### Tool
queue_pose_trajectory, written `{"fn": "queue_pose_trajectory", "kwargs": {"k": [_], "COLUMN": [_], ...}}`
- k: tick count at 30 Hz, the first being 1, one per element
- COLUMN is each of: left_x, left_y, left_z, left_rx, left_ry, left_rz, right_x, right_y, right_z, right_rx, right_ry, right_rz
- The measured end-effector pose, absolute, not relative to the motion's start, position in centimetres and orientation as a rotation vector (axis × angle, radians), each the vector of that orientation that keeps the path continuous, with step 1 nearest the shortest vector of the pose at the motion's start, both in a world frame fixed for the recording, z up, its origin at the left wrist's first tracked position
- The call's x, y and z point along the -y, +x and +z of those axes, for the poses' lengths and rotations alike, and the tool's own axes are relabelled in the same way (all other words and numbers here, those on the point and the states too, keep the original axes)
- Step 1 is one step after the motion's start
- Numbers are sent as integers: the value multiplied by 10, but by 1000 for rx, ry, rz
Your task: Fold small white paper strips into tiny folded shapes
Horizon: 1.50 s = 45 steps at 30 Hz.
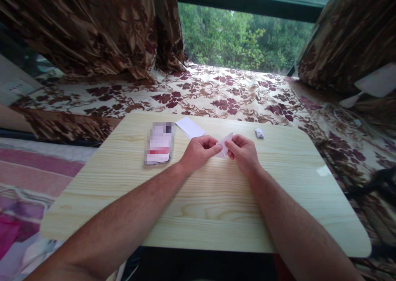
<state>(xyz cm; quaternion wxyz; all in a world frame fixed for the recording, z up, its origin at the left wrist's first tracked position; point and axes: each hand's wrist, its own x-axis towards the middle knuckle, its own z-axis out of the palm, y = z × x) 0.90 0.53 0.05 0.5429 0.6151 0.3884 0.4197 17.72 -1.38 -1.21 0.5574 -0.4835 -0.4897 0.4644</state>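
Observation:
Between my two hands, just above the wooden table [204, 207], is a small piece of folded white paper [224, 145] with pointed corners. My left hand [201, 149] pinches its left side between thumb and fingers. On the other side, my right hand [243, 149] grips the right edge the same way, thumb on top. Behind my left hand lies a flat stack of white paper [189, 127]. A small folded paper piece [259, 133] sits to the right, beyond my right hand.
Left of my left hand, a phone [159, 145] lies on the table, its face partly pixelated. A wide ledge with floral cloth [222, 91] runs behind the table, below a window [244, 38]. Patterned curtains [117, 33] hang at both sides.

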Motion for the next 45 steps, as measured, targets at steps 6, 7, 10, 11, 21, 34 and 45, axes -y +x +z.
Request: {"fn": "queue_pose_trajectory", "kwargs": {"k": [6,7,10,11,21,34,45], "left_x": [-5,-5,-5,-5,-5,-6,-7], "left_y": [10,10,10,10,10,9,10], "left_z": [0,0,0,0,0,-2,-2], "left_rx": [-973,-977,-977,-978,-983,-998,-1032], "left_ry": [1462,1463,1460,1458,1474,1510,1490], "left_rz": [1018,1018,1016,1016,999,989,1003], "right_x": [14,14,15,15,15,14,15], "right_y": [176,176,175,175,174,174,173], "right_z": [-12,-12,-11,-10,-7,-10,-9], "right_rx": [1165,1165,1162,1161,1169,1168,1192], "right_ry": [-1140,-1138,-1149,-1156,-1209,-1201,-1200], "right_rz": [1091,1093,1091,1091,1065,1061,1054]}}
